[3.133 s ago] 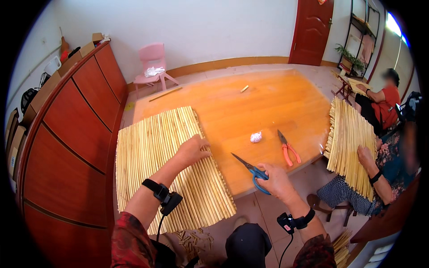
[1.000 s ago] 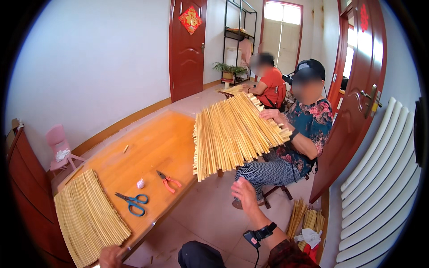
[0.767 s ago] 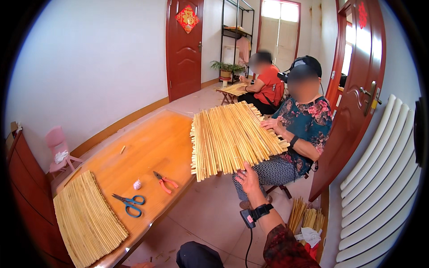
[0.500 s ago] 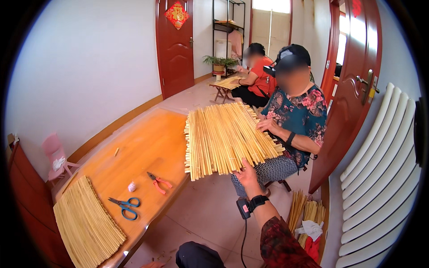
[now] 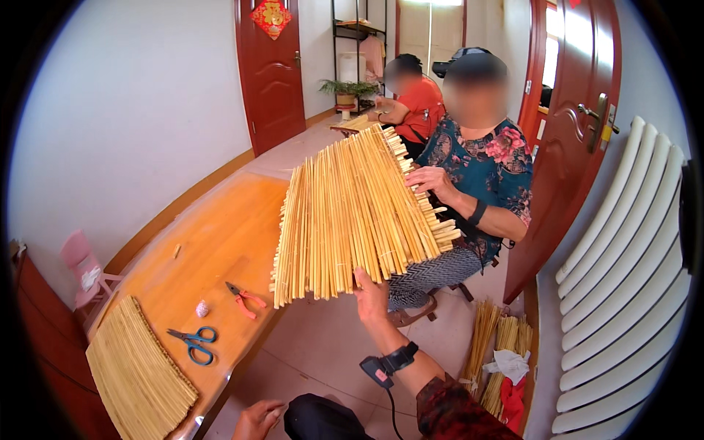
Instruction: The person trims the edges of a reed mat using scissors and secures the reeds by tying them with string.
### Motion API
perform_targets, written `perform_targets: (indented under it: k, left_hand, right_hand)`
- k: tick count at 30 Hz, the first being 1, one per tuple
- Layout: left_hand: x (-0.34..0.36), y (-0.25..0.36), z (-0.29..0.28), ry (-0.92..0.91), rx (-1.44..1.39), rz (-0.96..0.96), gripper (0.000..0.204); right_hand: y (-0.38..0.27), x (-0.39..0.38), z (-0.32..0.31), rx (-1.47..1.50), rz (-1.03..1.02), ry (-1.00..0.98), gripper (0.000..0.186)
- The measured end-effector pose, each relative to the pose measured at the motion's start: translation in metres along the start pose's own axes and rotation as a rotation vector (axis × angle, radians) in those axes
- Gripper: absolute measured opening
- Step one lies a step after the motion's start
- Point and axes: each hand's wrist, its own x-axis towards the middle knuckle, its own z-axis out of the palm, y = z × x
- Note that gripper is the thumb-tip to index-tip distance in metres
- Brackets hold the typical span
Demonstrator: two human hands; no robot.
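A mat of pale yellow stalks (image 5: 345,213) is held tilted over the table's right edge. Its uneven stalk ends stick out along the sides. My right hand (image 5: 372,295) grips the near edge, thumb on top and fingers underneath, mostly hidden. A co-worker's hand (image 5: 434,183) rests on the mat's right side. Low in the picture, beside my dark-clothed knee, my left hand (image 5: 258,420) holds nothing that I can see; its fingers are loosely bent and slightly apart.
The wooden table (image 5: 227,220) bears a second stalk mat (image 5: 139,374), blue-handled scissors (image 5: 194,343), red-handled pliers (image 5: 246,299) and a small pale ball (image 5: 202,309). Stalk bundles (image 5: 506,345) stand on the floor near a white radiator (image 5: 623,293). Another person in red (image 5: 422,103) sits farther back.
The mat has shifted left and tilted more steeply, with my right hand and the co-worker's hand still on it. My left hand has risen into view at the lower edge.
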Motion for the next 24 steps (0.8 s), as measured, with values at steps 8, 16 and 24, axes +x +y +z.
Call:
perform_targets:
  k: [8,16,24]
  left_hand:
    - [0.088,0.012,0.034,-0.032,-0.865,-0.067,0.064]
    - [0.077,0.069,0.031,0.2,-1.374,0.269,0.048]
    - [-0.039,-0.012,-0.025,0.696,-1.419,0.15,0.035]
  right_hand:
    - [-0.018,-0.071,0.019,0.009,0.018,-0.104,0.026]
    - [-0.018,-0.17,0.044,0.071,0.238,-0.214,0.025]
    - [0.049,-0.257,-0.005,-0.869,-0.358,-0.998,0.035]
